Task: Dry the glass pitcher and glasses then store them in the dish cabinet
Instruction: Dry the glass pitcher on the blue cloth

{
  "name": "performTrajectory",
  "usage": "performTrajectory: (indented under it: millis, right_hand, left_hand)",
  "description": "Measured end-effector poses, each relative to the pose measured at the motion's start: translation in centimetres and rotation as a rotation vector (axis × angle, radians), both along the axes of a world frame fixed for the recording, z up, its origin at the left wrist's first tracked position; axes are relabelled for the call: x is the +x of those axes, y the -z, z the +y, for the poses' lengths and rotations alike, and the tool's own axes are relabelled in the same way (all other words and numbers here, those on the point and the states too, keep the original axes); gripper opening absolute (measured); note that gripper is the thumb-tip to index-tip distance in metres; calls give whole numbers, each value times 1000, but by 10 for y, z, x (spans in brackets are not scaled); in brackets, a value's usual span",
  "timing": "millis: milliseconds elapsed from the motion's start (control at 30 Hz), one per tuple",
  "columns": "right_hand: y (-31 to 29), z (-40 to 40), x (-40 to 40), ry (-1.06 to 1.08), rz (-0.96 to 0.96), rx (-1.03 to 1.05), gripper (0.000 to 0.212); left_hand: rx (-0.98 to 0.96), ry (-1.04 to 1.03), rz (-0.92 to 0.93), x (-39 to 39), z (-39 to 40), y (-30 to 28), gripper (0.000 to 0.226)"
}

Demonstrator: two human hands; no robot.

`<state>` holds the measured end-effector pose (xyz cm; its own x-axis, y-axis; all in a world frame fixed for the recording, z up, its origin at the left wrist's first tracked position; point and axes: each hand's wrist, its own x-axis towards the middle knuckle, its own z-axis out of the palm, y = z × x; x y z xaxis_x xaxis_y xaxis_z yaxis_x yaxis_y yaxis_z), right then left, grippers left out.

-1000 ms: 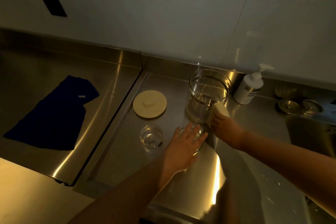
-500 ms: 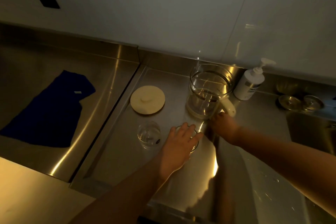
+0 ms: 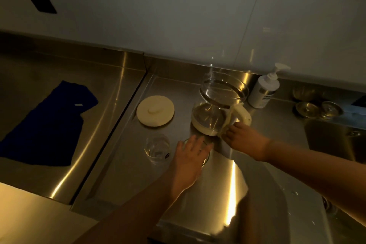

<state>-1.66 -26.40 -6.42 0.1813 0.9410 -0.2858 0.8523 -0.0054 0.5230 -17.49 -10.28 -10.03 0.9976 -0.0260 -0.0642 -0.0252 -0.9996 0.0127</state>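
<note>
1. glass pitcher (image 3: 217,109): clear, round-bellied body with a wide open mouth, a cream base band and a cream handle; we note it tilted on the brushed steel counter (image 3: 122,164).
2. right hand (image 3: 245,140): we record its fingers curled at the lower end of the pitcher's handle, gripping it from the near side.
3. nearer glass (image 3: 205,157): clear tumbler, mostly hidden; it lies just before the pitcher.
4. left hand (image 3: 190,160): fingers spread and straight, resting flat over the nearer glass's rim.
5. second glass (image 3: 157,147): short, clear, upright, just left of the left hand, apart from it.
6. lid (image 3: 155,110): flat cream disc with a central knob, lying left of the pitcher.
7. blue cloth (image 3: 45,125): dark, soft, spread flat on the left counter section, well apart from both hands.
8. pump bottle (image 3: 264,90): white plastic, upright against the backsplash, just right of the pitcher.
</note>
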Motion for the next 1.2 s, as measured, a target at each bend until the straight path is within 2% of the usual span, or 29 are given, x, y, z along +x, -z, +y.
performTrajectory:
  millis: [167,267,433,633,800,1200]
  right_hand:
    - [-11,-2,1,-133,53,136,64]
    - [-20,-2,0,-165,80,188,67]
    - [-30,7,-2,-119,130,271,70]
    - [-30,7,-5,-81,108,308,73]
    - [-29,10,-5,-9,101,282,87]
    - [-38,23,-1,165,183,434,98]
  left_hand:
    - [-10,-35,-13,-4,1,1,108]
    - [1,-30,-12,-6,0,-3,107]
    - [2,-57,34,-8,0,-4,102]
    - [24,-28,72,-9,1,-7,79]
    - [21,-8,130,-8,3,-14,82]
    - [-78,67,13,-14,13,-27,83]
